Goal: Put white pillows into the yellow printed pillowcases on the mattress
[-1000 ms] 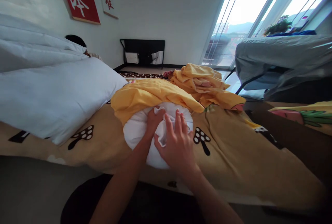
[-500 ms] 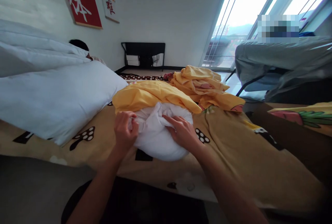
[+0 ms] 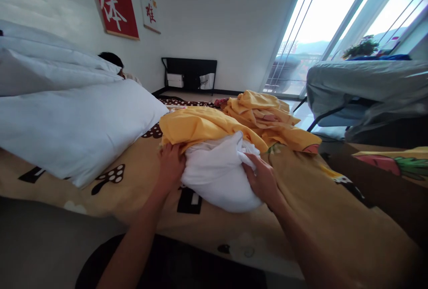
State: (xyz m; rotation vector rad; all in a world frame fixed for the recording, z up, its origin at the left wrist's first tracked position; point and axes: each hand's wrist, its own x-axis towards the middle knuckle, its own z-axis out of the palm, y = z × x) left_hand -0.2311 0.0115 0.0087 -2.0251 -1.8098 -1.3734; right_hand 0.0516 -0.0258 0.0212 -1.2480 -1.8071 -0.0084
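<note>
1. The soft white pillow (image 3: 219, 177), plump and creased, is lying on the tan bedspread with brown mushroom prints (image 3: 334, 217), between the person's two hands and half covered at its far end by a yellow fabric pillowcase (image 3: 200, 125).
2. The left hand (image 3: 171, 164) is pressing against the pillow's left side, its fingers curling in where the yellow pillowcase's edge is meeting the white stuffing; whether it is pinching the yellow cloth or only the pillow cannot be told.
3. The right hand (image 3: 264, 181) is gripping the pillow's right side, with its fingers closing around a bunched fold of white fabric just under the pillowcase's hem.
4. Both forearms are reaching in from the bottom of the view, so the pillow is sitting straight ahead of the person, squeezed narrow between the hands.
5. The yellow pillowcase is draping over the pillow's top and far end, leaving the near, rounded end bare and bulging toward the person.
6. A rumpled heap of yellow bedding (image 3: 267, 117) is lying just behind and to the right of the pillow, touching the pillowcase.
7. A large white pillow (image 3: 76, 128) is resting on the bedspread well to the left, apart from the hands.
8. A red wall hanging with white characters (image 3: 115, 1) is showing on the wall above it.
9. A grey cloth-covered piece of furniture (image 3: 368, 84) is standing at the right by the bright window (image 3: 317, 17).
</note>
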